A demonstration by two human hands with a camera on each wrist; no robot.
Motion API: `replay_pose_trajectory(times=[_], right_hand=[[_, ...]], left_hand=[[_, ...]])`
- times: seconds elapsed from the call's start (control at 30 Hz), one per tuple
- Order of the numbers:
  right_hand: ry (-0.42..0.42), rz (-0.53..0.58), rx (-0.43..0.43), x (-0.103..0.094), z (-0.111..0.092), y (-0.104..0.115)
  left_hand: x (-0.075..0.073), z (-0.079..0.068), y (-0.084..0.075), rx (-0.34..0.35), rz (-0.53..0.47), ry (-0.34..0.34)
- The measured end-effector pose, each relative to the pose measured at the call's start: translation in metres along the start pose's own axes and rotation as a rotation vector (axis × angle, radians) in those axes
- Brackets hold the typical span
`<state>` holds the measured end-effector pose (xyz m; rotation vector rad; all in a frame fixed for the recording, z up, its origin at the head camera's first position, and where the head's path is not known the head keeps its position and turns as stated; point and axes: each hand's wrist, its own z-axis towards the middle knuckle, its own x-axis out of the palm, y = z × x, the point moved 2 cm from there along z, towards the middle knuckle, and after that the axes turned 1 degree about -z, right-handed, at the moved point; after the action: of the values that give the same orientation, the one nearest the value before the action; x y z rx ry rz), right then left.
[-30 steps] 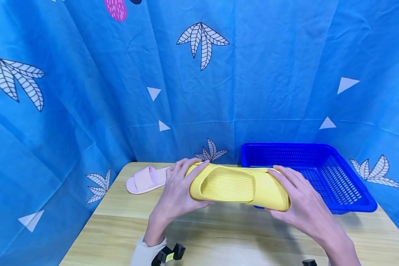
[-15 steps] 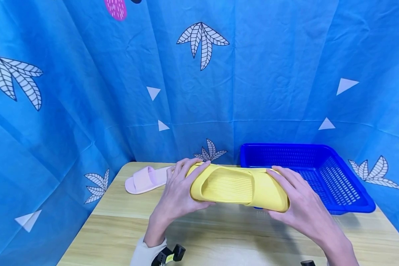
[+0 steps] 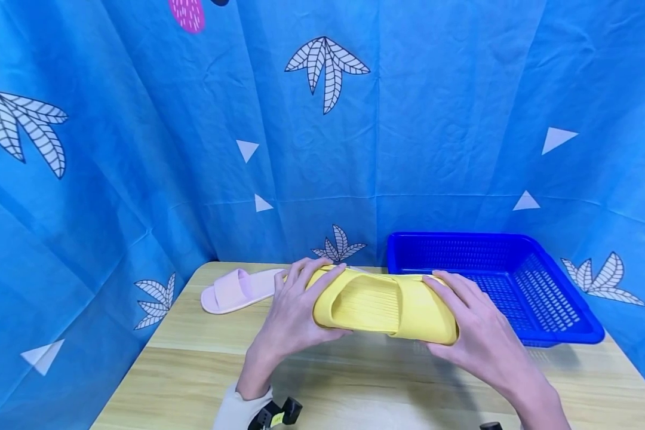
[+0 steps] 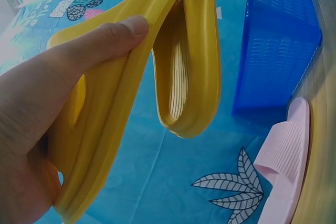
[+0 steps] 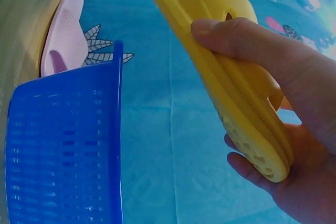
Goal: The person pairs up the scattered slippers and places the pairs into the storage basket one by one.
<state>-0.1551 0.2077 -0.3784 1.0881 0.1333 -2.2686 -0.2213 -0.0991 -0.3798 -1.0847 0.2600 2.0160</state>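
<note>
A pair of yellow slippers (image 3: 424,310) is held up above the table, one slipper overlapping the other. My left hand (image 3: 301,313) grips the left end, thumb below and fingers over the top in the head view. At the right end my right hand (image 3: 481,325) grips the pair the same way. The left wrist view shows a slipper (image 4: 113,98) in the left hand, with the other slipper (image 4: 202,66) crossing beyond it. A dimpled sole shows on the slipper (image 5: 236,93) in the right hand.
A blue perforated basket (image 3: 575,298) stands at the back right of the wooden table (image 3: 193,370). At the back left lies a pink slipper (image 3: 231,291), its far end partly behind my left hand. A blue patterned curtain (image 3: 435,119) hangs behind and at the sides.
My hands have come slightly closer together, still gripping the yellow slippers, which look a little more tilted. The basket and pink slipper have stayed in place.
</note>
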Motion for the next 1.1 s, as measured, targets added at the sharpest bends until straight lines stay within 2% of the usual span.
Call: replay_pose_trajectory(times=[0.23,0.6,0.87,1.1], right_hand=[[-0.017,-0.024,-0.023,0.0011,-0.0002,-0.0005],[-0.020,-0.011,-0.010,0.0013,0.0003,-0.0005],[-0.015,-0.012,-0.015,0.0054,0.0020,0.0034],[0.000,-0.021,-0.031,0.0073,0.0027,0.0053]], left_hand=[[0.0017,-0.0006,0.0005,0.001,0.002,-0.009],[0.0023,0.0000,0.0007,0.024,-0.002,-0.052],[0.0059,0.0009,-0.0025,0.034,-0.020,-0.053],[0.0060,-0.0004,0.0010,0.028,-0.036,-0.059]])
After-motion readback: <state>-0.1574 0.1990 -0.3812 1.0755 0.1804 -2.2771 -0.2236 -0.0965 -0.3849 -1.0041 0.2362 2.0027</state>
